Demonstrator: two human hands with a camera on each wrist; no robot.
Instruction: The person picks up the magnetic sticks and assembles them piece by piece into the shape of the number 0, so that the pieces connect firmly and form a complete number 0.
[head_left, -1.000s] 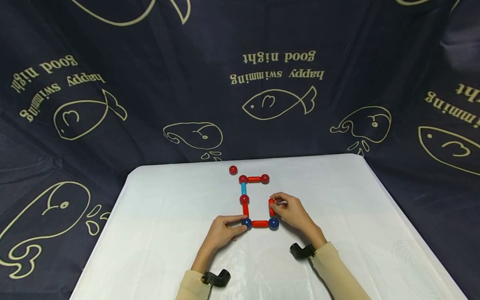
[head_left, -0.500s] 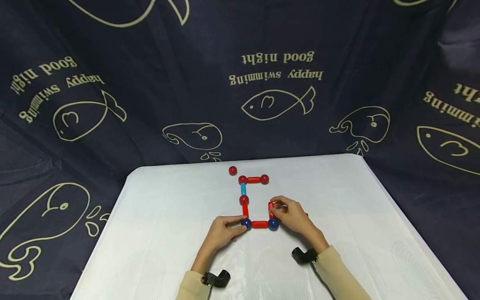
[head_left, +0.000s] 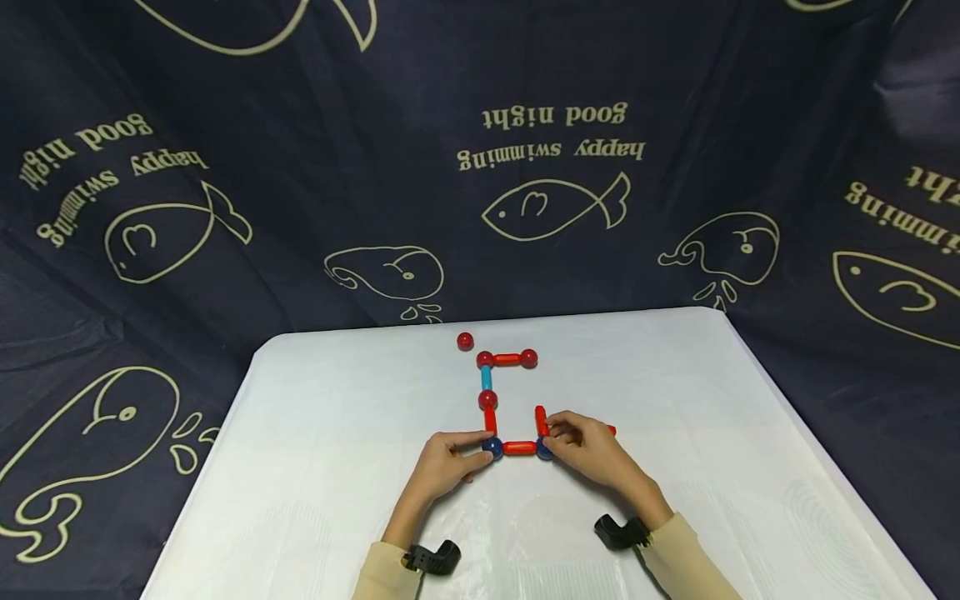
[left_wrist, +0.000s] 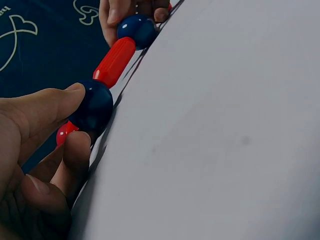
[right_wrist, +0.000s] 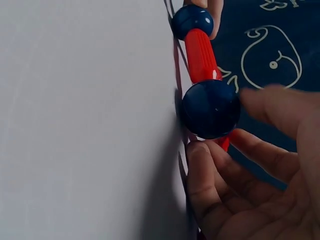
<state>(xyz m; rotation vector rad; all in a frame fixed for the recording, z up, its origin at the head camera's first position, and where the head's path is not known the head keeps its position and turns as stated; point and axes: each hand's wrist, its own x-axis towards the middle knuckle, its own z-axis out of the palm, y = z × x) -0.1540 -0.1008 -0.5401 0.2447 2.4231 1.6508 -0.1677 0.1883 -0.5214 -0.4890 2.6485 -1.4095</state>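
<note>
My left hand pinches the near-left blue ball between thumb and fingers. At the near-right corner my right hand grips the other blue ball, thumb on one side and fingers on the other. A red rod joins these two balls. From the right ball an upright-running red rod points toward the far edge, its far end free. On the left side a red rod, a red ball and a light blue rod form a line away from me.
At the far end of that line a red ball, a red rod and another red ball run rightward. One loose red ball lies beyond. Behind my right hand a red piece peeks out on the white table.
My right hand lowered the red rod onto the right blue ball, let go of it and moved nearer, onto that ball. The left hand stayed in place.
</note>
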